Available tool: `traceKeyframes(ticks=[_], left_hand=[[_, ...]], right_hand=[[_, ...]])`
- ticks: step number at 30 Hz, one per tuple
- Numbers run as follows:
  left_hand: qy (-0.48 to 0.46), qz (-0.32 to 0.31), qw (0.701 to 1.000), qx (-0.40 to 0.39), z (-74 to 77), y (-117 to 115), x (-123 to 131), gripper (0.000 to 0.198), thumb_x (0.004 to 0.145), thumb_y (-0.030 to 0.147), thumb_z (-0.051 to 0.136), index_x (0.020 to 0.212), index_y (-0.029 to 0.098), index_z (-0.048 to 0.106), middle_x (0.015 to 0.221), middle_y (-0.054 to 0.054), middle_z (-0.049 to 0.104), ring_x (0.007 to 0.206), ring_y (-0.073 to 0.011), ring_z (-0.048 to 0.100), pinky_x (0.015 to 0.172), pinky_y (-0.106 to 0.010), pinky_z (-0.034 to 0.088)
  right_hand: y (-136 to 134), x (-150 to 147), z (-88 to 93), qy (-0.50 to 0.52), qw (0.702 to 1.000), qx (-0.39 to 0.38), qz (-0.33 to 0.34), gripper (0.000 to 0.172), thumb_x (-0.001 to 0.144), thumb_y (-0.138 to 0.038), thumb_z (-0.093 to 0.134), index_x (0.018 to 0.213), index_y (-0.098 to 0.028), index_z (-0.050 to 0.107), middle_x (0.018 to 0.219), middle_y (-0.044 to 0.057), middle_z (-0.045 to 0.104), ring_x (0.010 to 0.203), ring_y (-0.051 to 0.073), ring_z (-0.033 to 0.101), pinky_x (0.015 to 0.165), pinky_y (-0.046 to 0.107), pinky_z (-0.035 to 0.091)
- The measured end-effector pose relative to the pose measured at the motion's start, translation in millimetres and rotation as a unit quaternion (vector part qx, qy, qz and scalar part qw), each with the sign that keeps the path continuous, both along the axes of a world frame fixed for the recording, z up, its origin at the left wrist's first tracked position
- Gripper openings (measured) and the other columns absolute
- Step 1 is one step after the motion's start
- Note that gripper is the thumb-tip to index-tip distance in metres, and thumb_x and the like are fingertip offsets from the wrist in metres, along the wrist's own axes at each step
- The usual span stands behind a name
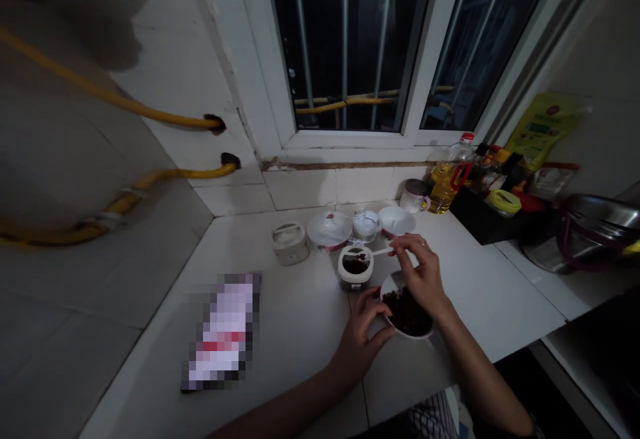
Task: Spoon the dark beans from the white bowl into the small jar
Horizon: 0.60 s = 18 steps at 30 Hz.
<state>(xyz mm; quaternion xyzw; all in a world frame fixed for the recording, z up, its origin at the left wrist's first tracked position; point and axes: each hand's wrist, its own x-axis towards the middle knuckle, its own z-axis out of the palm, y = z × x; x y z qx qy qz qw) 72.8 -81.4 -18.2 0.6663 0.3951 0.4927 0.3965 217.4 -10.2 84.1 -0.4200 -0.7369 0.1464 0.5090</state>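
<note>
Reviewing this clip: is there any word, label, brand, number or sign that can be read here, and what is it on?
Nothing can be read: the printing on the yellow-green pouch and the packet beside it is too small and blurred, and the oblong item is pixelated out.

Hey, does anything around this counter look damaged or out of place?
Yes: two rough, dark-edged holes in the white tiled wall, where yellow flexible hoses pass through, look crudely cut, and a large dark stain spreads across the wall above them.
</note>
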Motion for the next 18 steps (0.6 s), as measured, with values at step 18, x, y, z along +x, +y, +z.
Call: traceKeyframes(ticks=[18], left_hand=[[0.004,-0.006,1.000,0.001,0.4,1,-1,0.012,0.084,0.031,0.066,0.091,0.021,0.065,0.124,-0.011,0.053,0.124,-0.0276,0.049,0.102,-0.041,0.042]], right_hand=[[-14,66,0.5,-0.239,0.962,0.129,-0.039,0.017,0.081,-0.011,0.049,0.079,-0.022,0.062,0.069,0.003,0.066,0.071,0.020,0.060,0.089,0.047,0.047]])
